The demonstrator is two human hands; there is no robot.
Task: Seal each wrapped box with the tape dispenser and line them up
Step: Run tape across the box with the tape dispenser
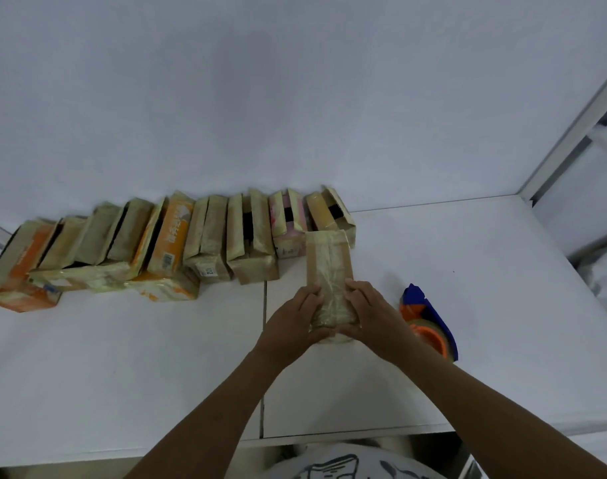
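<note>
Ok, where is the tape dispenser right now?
Head view, right of centre: the tape dispenser lies on the table just right of the right hand, which grips the box.

1. Brown box [329, 261]: wrapped in glossy, wrinkled clear tape, lying flat with its long side running away from me, just left of the tape dispenser [429, 316]. My left hand [291, 326] and right hand [374, 316] grip its near end, one on each side.
2. Tape dispenser: blue frame, orange hub, clear roll, partly hidden behind my right wrist.
3. Row of boxes [163, 236]: stretches far left of the dispenser, packed side by side and leaning. Most are brown, some orange-printed, one pink. Several show parted top flaps and dark gaps.
</note>
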